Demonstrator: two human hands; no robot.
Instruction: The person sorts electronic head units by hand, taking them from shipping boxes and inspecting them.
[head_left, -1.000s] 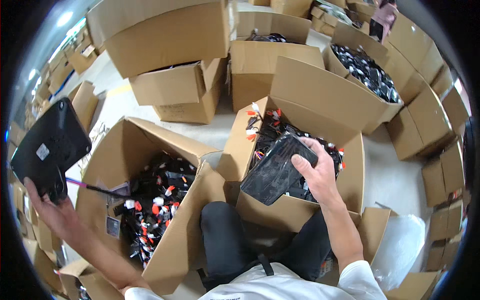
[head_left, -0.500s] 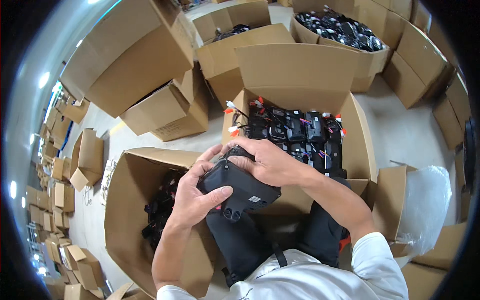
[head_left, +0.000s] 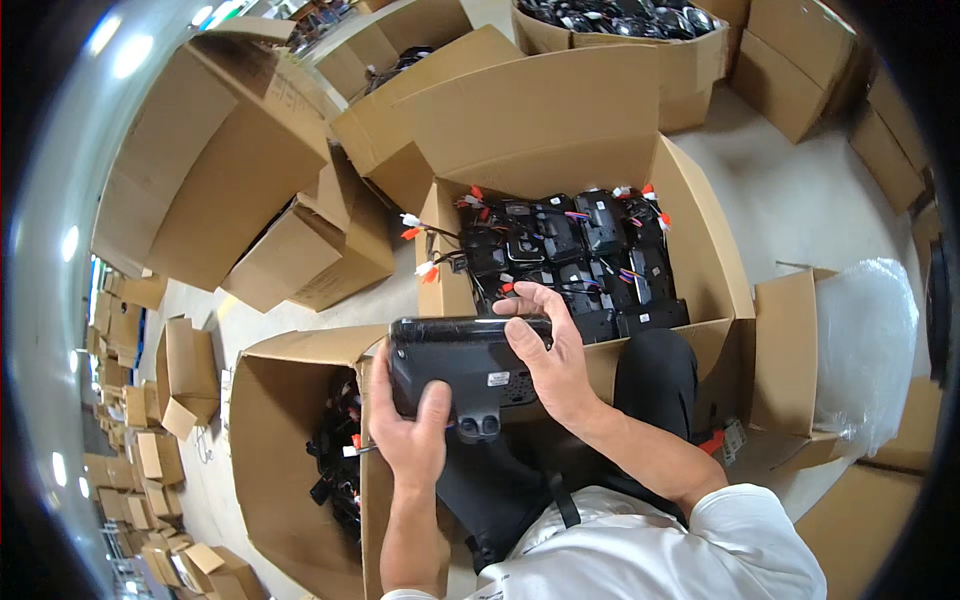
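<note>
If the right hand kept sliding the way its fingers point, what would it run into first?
The right hand lies over the black device, fingers aimed up and left. Going on, it would probably pass the device's top edge and meet the black wired parts in the open cardboard box, though depth is unclear.

Black device point(head_left: 465, 365) now flat, lengthwise between hands.

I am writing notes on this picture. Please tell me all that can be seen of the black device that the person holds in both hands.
The black device is a flat, wide unit, plastic by its look, with a small pale label and two round sockets on a tab at its lower edge. It is held roughly level above the person's lap. The left hand grips its left end; the right hand holds its right end.
</note>
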